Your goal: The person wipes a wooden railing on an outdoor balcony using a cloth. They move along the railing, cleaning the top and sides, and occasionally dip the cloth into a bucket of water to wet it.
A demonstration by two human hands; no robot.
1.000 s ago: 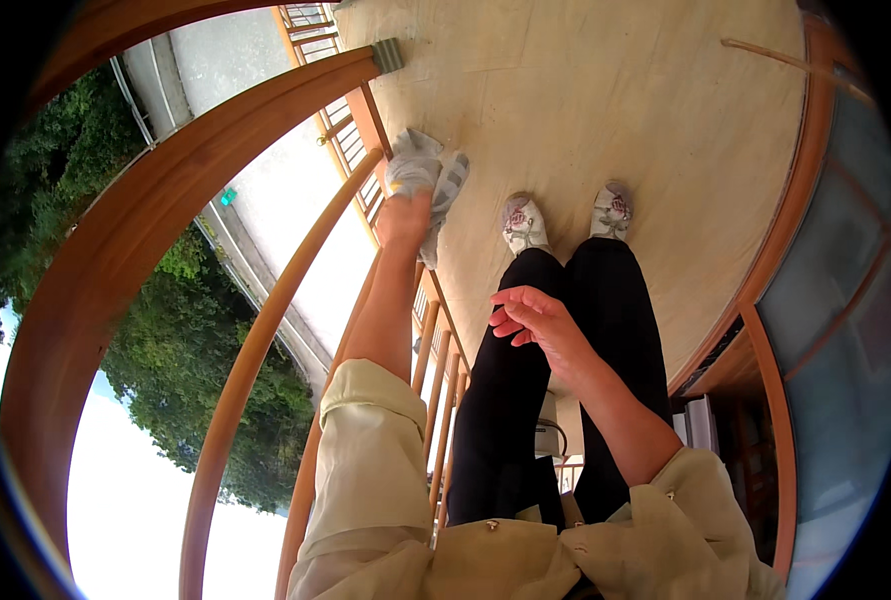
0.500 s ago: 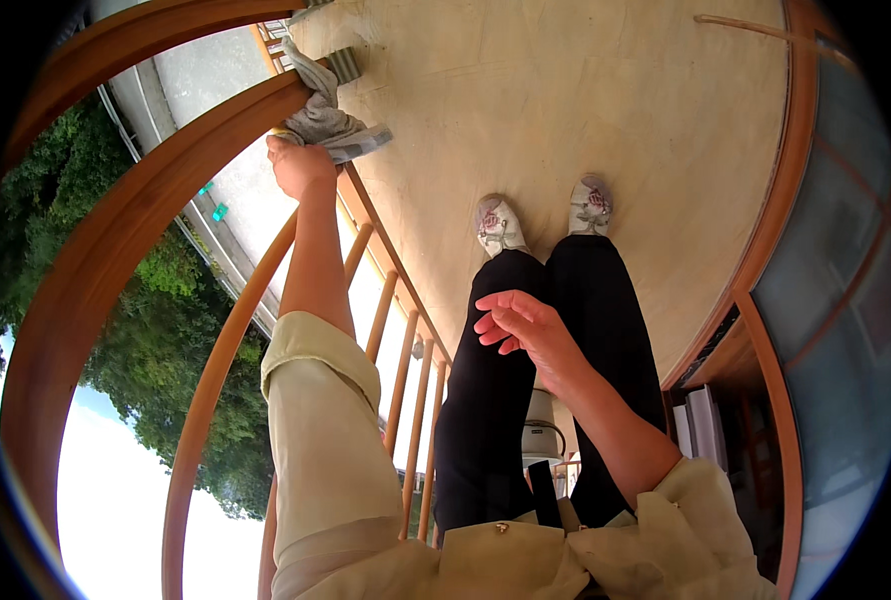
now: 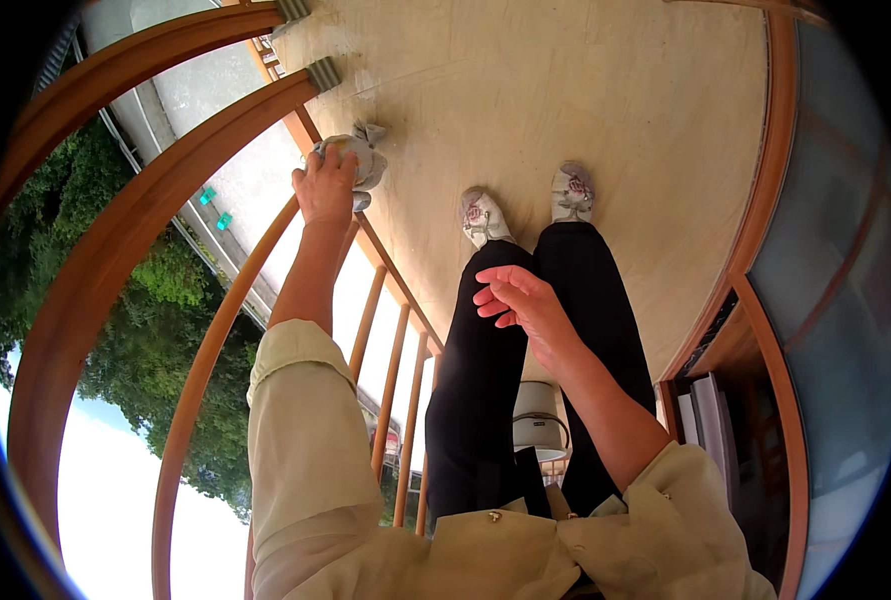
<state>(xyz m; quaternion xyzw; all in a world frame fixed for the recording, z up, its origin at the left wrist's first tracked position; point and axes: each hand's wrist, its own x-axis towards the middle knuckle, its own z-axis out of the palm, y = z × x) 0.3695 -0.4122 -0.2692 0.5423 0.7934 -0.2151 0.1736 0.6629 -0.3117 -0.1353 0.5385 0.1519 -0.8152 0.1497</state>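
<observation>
Out at the far left, my left hand point(image 3: 327, 190) is closed on a grey cloth point(image 3: 365, 162). The cloth is bunched under and past its fingers, over the low wooden rail point(image 3: 390, 270) of the railing. A slim wooden baluster point(image 3: 223, 345) curves up beside that hand. In front of my dark trousers hangs my right hand point(image 3: 525, 308), its fingers loosely bent and apart, with nothing in them.
Thick wooden posts point(image 3: 130, 205) with ridged grey ends rise at the left, trees point(image 3: 155, 345) beyond. My shoes point(image 3: 482, 217) stand on the beige floor point(image 3: 565, 90). Behind my legs is a pale bucket point(image 3: 537, 425). A wood-framed glass panel point(image 3: 835, 270) lines the right.
My left hand and the cloth have moved off the thick post, rightward and nearer to me, onto the low rail. My right hand stays about where it was.
</observation>
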